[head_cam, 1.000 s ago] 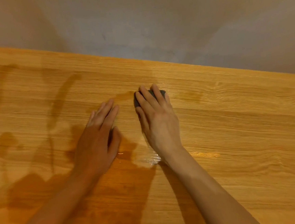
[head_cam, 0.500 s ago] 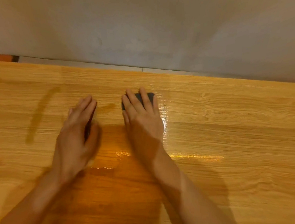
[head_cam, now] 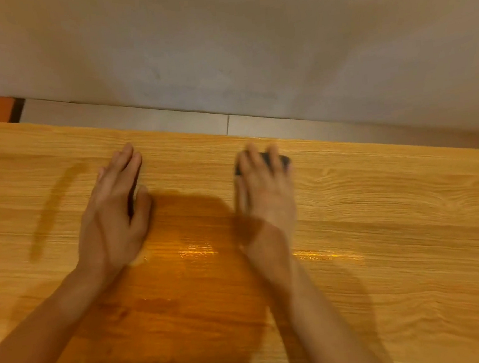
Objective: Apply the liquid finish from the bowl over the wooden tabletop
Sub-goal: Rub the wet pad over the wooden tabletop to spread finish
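Spreading step in hand. Right hand (head_cam: 265,190) lies flat on a dark applicator pad (head_cam: 277,158), straight fingers pressing it to the wooden tabletop (head_cam: 395,225) near the far edge; the pad's dark corners show past the fingertips. The hand is blurred, so finer detail of the pad cannot be told. Left hand (head_cam: 114,218) rests flat on the wood, fingers straight, holding nothing, well apart from the right.

Wet sheen and a darker patch (head_cam: 184,287) sit between and below the forearms; part of that darkness may be shadow. A thin darker streak (head_cam: 52,209) runs left of the left hand. Wood to the right looks paler and drier. The bowl is not in view.

Judgement: coverage is partial. The next move calls for steady flat pressure along the grain, carrying the pad into the pale right-hand area, overlapping the wet edge, and reloading from the bowl if the pad drags dry.
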Demonstrator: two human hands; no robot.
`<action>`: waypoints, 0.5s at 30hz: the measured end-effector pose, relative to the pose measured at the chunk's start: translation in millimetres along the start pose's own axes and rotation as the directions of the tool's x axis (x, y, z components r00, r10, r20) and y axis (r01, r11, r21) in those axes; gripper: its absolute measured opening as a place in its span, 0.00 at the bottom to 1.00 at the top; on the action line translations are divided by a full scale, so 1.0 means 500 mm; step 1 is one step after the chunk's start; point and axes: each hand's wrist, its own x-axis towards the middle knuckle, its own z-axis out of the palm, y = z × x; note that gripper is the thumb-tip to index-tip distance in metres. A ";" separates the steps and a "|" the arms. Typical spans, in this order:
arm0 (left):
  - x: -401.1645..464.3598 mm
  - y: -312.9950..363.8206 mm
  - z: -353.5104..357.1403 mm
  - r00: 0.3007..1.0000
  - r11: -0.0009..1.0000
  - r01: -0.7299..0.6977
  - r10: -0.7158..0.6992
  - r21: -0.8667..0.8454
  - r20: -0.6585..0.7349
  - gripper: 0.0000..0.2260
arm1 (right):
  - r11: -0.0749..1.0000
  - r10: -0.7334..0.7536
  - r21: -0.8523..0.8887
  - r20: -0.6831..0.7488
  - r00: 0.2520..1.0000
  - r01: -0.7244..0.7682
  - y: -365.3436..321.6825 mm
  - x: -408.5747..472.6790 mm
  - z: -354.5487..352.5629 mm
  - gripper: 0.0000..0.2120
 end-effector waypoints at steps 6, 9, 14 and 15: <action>-0.004 0.003 0.000 1.000 1.000 -0.008 0.008 0.010 0.008 0.24 | 0.910 -0.382 -0.169 0.008 0.924 0.378 -0.020 0.039 0.001 0.19; -0.001 -0.002 0.001 1.000 1.000 0.002 -0.002 0.007 0.026 0.24 | 0.984 -0.169 -0.083 -0.107 0.980 0.161 0.123 0.017 -0.085 0.18; 0.001 -0.002 0.000 1.000 1.000 0.006 -0.006 -0.004 0.017 0.24 | 0.999 0.042 0.036 -0.167 0.985 -0.036 0.117 -0.002 -0.082 0.19; 0.000 -0.001 0.001 1.000 1.000 0.011 -0.011 -0.011 0.007 0.24 | 0.997 -0.070 0.010 -0.137 0.988 0.072 0.084 -0.009 -0.055 0.19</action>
